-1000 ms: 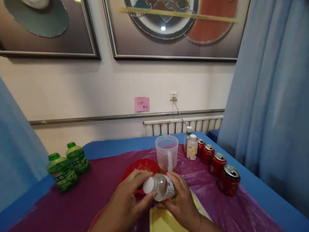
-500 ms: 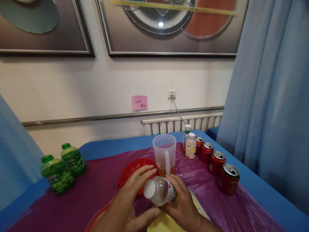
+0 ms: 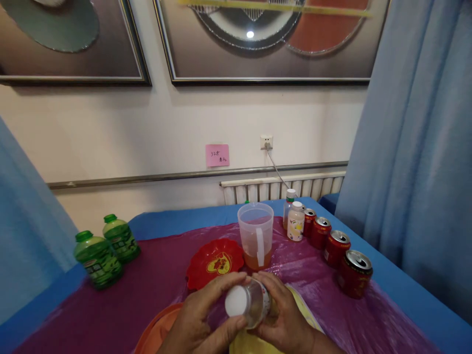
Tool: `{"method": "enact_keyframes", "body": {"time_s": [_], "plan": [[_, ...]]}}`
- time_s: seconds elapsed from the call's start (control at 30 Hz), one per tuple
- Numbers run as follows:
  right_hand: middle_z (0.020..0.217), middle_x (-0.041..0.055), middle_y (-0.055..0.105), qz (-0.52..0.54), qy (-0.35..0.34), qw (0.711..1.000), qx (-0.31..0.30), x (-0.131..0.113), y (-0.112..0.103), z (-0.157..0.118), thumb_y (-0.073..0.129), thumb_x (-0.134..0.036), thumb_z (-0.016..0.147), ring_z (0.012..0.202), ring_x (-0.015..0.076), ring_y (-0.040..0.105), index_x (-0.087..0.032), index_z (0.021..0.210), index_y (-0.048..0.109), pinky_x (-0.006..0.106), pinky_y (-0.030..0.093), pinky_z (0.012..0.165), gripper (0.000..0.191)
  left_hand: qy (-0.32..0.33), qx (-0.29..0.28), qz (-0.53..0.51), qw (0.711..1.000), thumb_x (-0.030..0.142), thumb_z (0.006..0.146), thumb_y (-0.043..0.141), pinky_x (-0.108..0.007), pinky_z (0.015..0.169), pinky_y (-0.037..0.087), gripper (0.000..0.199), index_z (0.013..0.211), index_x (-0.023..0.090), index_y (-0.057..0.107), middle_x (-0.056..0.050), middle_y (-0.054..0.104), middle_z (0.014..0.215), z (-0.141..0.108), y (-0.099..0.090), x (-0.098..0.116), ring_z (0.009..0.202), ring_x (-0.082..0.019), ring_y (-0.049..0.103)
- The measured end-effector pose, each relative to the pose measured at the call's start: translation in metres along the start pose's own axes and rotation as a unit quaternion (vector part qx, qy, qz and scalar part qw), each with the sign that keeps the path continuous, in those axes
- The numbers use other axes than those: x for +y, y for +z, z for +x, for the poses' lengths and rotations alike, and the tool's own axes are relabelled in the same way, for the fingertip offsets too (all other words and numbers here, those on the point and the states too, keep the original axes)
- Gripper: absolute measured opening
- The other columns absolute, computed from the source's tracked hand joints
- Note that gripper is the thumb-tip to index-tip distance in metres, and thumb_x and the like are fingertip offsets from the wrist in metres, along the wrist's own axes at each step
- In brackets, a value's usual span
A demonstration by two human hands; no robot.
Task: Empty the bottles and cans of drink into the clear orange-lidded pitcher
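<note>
- Bottle, one, clear with a printed label [image 3: 254,305]: held aloft at near centre, between the hands, tilted so that its white cap [image 3: 236,301] points left and nearward; the tilt presumably gives the fingers a clear way to the cap.
- Measuring jug, translucent [image 3: 256,228]: upright, just beyond the bottle, amber liquid [image 3: 251,260] in its base; its handle [image 3: 260,248] faces near, likely for an easy reach.
- Dish, red, scalloped [image 3: 201,268]: touching or just beside the jug, on its left (the gap cannot be told).
- Cans, red [image 3: 354,280]: a row along the right edge, probably to leave the middle free for handling.
- Bottles, white-capped, two [image 3: 296,226]: upright, far right, close together.
- Bottles, green, two [image 3: 99,265]: upright, left, seemingly kept apart as a matching pair.
- Sheet, purple plastic [image 3: 158,270]: beneath the wares, perhaps against spills.
- Right hand [image 3: 283,312]: curled narrow round the bottle's body, apparently the steadying grip.
- Left hand [image 3: 202,314]: half curved, thumb below and fingers above the cap end; whether it presses there cannot be told.
</note>
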State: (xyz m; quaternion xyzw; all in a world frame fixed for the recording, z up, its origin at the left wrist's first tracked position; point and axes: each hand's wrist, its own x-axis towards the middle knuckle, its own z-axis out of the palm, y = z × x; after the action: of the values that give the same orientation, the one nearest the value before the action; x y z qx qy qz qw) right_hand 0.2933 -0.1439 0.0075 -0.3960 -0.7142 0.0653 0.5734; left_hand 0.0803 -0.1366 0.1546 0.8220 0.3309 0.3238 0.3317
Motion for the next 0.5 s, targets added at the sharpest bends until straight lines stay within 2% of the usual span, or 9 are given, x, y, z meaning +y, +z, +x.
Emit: {"method": "enact_keyframes", "body": {"time_s": [0.1,0.2,0.27,0.3,0.4,0.47,0.5], "plan": [[0.136,0.0114,0.062,0.010,-0.024,1.000,-0.009,0.003,0.001,-0.001,0.085,-0.051,0.073,0.124,0.0316,0.061,-0.030,0.147,0.040,0.042,0.052,0.103,0.089,-0.001,-0.024,-0.025,0.999,0.049,0.087,0.071,-0.035,0.102,0.057,0.043,0.129,0.037,0.067,-0.002,0.074,0.125,-0.004,-0.003,-0.003,0.116,-0.026,0.069],[0.136,0.0122,0.062,0.042,-0.007,0.999,-0.031,0.002,0.002,-0.001,0.081,-0.055,0.074,0.123,0.0320,0.062,-0.029,0.147,0.041,0.043,0.051,0.103,0.087,-0.012,-0.031,-0.045,0.998,0.054,0.080,0.077,-0.043,0.109,0.052,0.066,0.141,0.038,0.056,-0.004,0.067,0.138,-0.008,0.000,-0.011,0.129,-0.031,0.061],[0.136,0.0120,0.062,0.070,0.008,0.996,-0.057,0.000,0.002,-0.001,0.078,-0.058,0.077,0.123,0.0314,0.062,-0.028,0.146,0.042,0.044,0.051,0.104,0.083,-0.015,-0.026,-0.038,0.999,0.058,0.072,0.082,-0.048,0.113,0.048,0.083,0.146,0.038,0.050,-0.006,0.061,0.145,-0.011,0.010,-0.020,0.135,-0.035,0.055],[0.136,0.0115,0.063,0.086,0.017,0.993,-0.081,-0.002,0.002,-0.002,0.077,-0.059,0.079,0.123,0.0308,0.061,-0.029,0.146,0.043,0.044,0.050,0.104,0.080,-0.014,-0.022,-0.028,0.999,0.058,0.070,0.083,-0.049,0.114,0.047,0.085,0.146,0.037,0.050,-0.007,0.061,0.146,-0.014,0.017,-0.024,0.136,-0.035,0.055],[0.143,0.0121,0.058,0.116,0.045,0.983,-0.138,-0.003,0.000,-0.009,0.074,-0.066,0.079,0.129,0.0318,0.058,-0.029,0.148,0.044,0.045,0.048,0.107,0.085,-0.011,0.010,-0.003,1.000,0.060,0.072,0.080,-0.048,0.110,0.051,0.076,0.139,0.032,0.058,-0.009,0.066,0.138,-0.024,0.028,-0.039,0.126,-0.035,0.062],[0.151,0.0137,0.051,0.103,0.063,0.985,-0.124,0.001,-0.002,-0.017,0.070,-0.071,0.079,0.136,0.0338,0.052,-0.029,0.153,0.039,0.047,0.046,0.110,0.091,-0.035,0.066,0.016,0.997,0.061,0.073,0.077,-0.045,0.101,0.058,0.071,0.134,0.027,0.061,-0.010,0.072,0.129,-0.033,0.017,-0.049,0.116,-0.033,0.069],[0.153,0.0139,0.050,0.090,0.071,0.988,-0.107,0.003,-0.003,-0.021,0.067,-0.070,0.083,0.137,0.0335,0.051,-0.029,0.155,0.037,0.047,0.045,0.110,0.088,-0.060,0.107,0.034,0.992,0.062,0.075,0.074,-0.043,0.096,0.060,0.068,0.132,0.026,0.062,-0.010,0.074,0.124,-0.038,0.003,-0.055,0.111,-0.033,0.071]]}}
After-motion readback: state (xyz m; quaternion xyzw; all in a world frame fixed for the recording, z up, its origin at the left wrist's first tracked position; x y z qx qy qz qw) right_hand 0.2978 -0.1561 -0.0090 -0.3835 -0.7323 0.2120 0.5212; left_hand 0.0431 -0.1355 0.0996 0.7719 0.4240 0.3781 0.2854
